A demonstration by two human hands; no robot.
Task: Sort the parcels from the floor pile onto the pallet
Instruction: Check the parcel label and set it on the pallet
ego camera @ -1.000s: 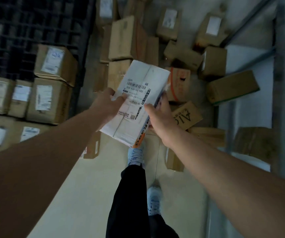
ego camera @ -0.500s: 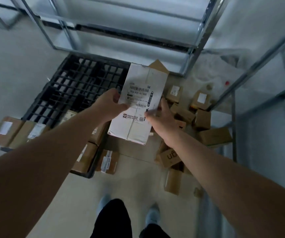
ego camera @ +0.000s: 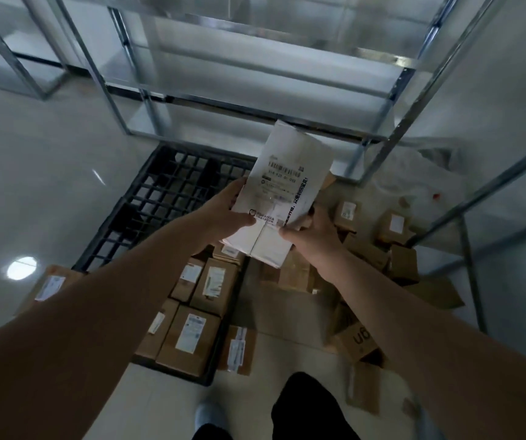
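Since prev. frames, white parcel [ego camera: 282, 198] sits higher in view and stands steeper, label side facing up, w/ more shelving in sight. Left hand [ego camera: 226, 214] grips parcel's left edge, thumb curled over label face. Right hand [ego camera: 314, 235] grips lower right edge, thumb on top, fingers wrapped under. Parcel held in air, above gap betw. black pallet [ego camera: 163, 198] and floor pile [ego camera: 369, 249]. Brown labelled boxes [ego camera: 196, 315] packed on pallet's near right corner. Pile lies right of pallet, boxes jumbled. Metal shelving [ego camera: 255, 74] beyond pallet. Shoe [ego camera: 207, 414] and dark trouser leg at bottom.
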